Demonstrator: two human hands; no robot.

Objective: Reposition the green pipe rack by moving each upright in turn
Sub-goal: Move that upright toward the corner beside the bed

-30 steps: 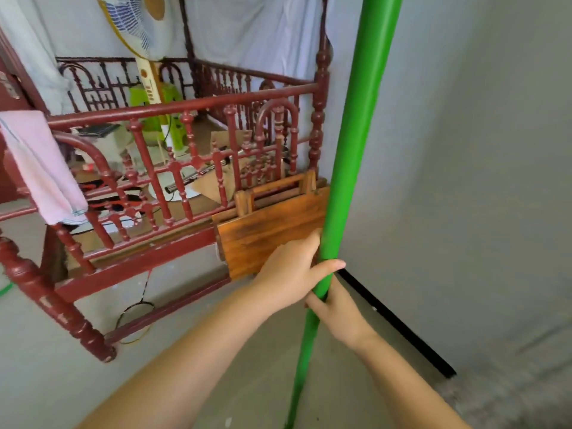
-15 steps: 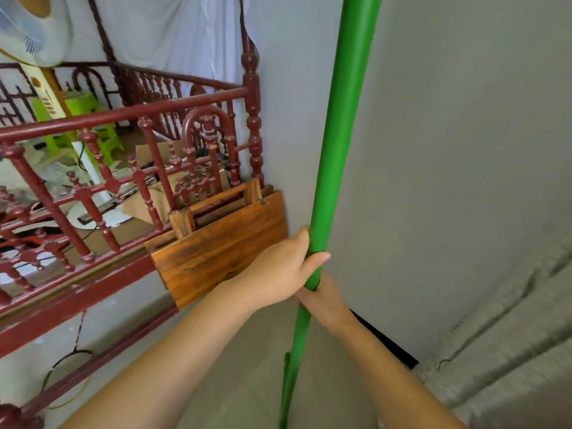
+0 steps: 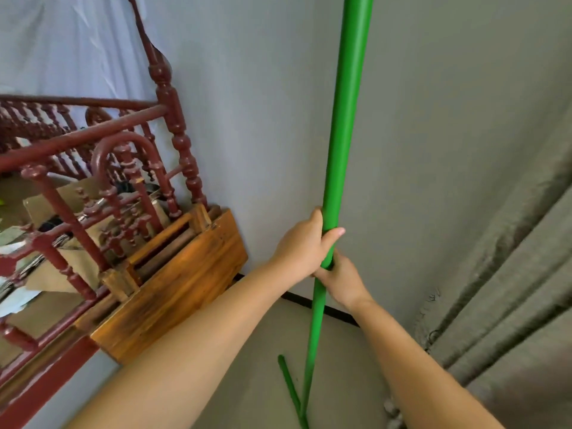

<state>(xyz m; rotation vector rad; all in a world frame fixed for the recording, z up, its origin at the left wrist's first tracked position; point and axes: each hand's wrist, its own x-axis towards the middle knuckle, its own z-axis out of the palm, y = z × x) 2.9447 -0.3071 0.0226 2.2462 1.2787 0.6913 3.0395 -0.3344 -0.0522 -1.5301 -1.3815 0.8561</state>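
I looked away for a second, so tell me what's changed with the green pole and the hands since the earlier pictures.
The view has swung right: the red bed frame and wooden board sit further left, and a grey curtain now shows. The green pole looks nearer the wall. Unchanged: the left hand and right hand still grip it, left above right.

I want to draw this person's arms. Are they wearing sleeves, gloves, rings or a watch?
No. Both forearms are bare as far up as the picture shows, with no sleeve in sight. The left hand and the right hand have no gloves, and no watch or bracelet shows at either wrist. No ring shows on the parts of the fingers you can see. One left thumbnail looks short and plain.
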